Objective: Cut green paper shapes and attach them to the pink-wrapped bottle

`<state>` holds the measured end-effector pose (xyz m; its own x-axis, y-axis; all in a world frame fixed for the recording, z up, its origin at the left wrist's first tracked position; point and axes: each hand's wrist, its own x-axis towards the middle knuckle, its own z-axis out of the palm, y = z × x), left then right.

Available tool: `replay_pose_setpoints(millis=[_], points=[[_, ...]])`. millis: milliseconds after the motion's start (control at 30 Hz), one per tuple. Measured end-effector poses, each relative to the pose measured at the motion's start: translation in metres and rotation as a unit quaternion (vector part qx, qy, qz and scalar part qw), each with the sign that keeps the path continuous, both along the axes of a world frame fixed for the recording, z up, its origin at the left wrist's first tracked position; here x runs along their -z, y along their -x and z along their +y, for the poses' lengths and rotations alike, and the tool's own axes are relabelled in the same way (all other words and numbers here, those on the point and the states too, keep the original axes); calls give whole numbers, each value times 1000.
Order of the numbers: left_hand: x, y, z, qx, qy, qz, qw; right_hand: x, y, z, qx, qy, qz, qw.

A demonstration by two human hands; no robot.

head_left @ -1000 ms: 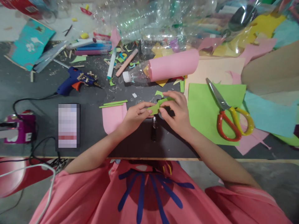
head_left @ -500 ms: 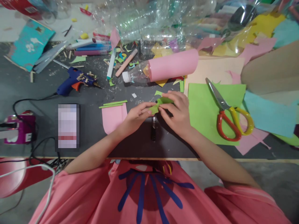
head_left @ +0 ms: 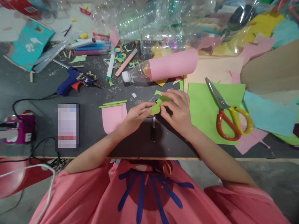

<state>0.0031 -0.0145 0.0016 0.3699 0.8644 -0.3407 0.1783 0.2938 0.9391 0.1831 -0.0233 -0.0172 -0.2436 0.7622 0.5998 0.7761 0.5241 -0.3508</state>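
My left hand pinches the left end of a small green paper piece between thumb and fingers. On the other side my right hand grips the same paper, its fingers bent round the right part. Under the paper lies a dark pen-like tool, its upper end hidden. Left of my left hand rests a pink paper piece with a rounded lower edge, and thin green strips lie across its top. Beyond my hands a clear bottle wrapped in pink paper lies on its side, its white cap to the left.
Scissors with red and yellow handles lie on a green sheet at the right. A blue glue gun, a phone and cables are at the left. Clear bottles and paper scraps crowd the back.
My right thumb and index finger have shifted slightly to the right along the green paper. The paper's left part now looks flatter, while my left hand has hardly moved.
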Motion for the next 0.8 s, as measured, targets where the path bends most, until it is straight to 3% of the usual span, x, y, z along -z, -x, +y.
replay_pose_setpoints(millis=[167, 533, 800], points=[[-4, -1, 1, -21, 18, -16, 999, 4, -1, 1, -4, 21, 25, 999], [5, 1, 2, -93, 36, -109, 989, 5, -14, 5, -1, 38, 78, 996], [5, 0, 2, -99, 16, -92, 991, 3, -8, 1, -3, 33, 71, 997]])
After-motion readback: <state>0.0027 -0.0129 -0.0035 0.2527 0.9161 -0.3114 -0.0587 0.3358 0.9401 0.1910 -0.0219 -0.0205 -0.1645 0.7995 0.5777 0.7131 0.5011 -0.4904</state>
